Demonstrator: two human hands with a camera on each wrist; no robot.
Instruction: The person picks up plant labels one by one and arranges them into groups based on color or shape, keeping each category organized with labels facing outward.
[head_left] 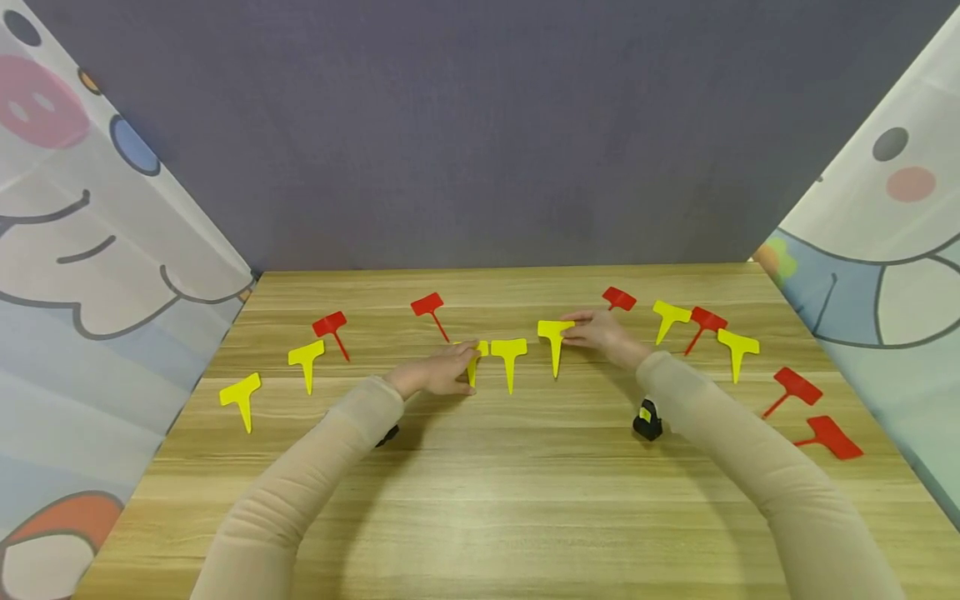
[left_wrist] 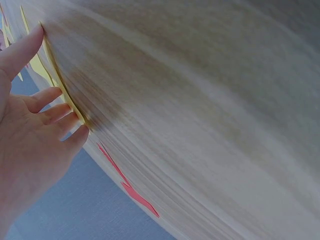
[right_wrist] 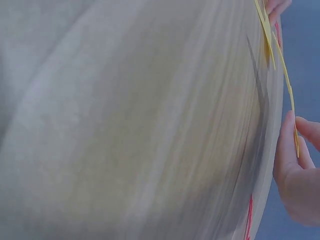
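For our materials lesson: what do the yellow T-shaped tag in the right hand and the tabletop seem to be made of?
The yellow tag in the right hand looks like thin matte plastic: flat, evenly coloured, slim-edged, though stiff card is possible. The tabletop looks like wood or wood-effect laminate, slightly glossy: streaky grain and a soft bright patch.

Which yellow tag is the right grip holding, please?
In the head view, the third yellow tag from the right; only its wide end is pinched by the right grip.

A yellow tag [head_left: 556, 333] is held by the right hand [head_left: 602, 333]. Another tag [head_left: 483, 348] is touched by the left hand [head_left: 442, 371].
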